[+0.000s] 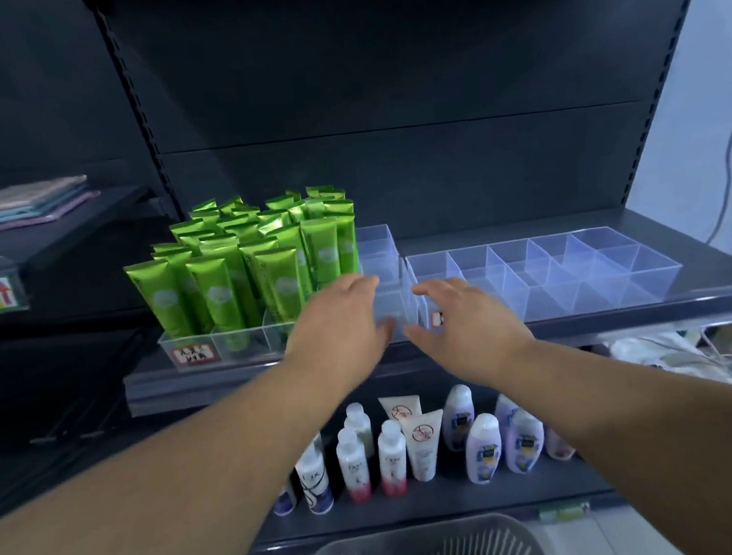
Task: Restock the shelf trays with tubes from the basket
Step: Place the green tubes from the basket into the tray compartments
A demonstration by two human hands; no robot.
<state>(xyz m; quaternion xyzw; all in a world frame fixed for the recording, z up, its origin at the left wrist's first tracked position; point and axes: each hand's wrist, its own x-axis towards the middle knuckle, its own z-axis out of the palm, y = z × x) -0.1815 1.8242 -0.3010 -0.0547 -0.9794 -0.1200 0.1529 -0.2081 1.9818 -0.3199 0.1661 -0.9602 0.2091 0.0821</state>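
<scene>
The green tubes stand upright in the left tray, long axis vertical, flat crimped ends pointing up. The front ones lean slightly back and to the left. They are packed in rows that fill the left and middle part of that tray, which sits on the shelf in front of me.

The tubes' lower ends sit down inside the tray, and the back rows show only their tips. My left hand covers the tray's right front corner, and my right hand covers the near left corner of the right tray. Both hands are blurred, so I cannot tell whether my fingers touch the plastic. The basket is cut off at the bottom edge and its inside is too dark to make out.

The tubes are glossy metallic green, each with a pale round mark on its front. Both trays are clear plastic split into compartments. A red and white label sits on the left tray's front.

My hands hover close together but apart, fingers loose and spread, holding nothing.
</scene>
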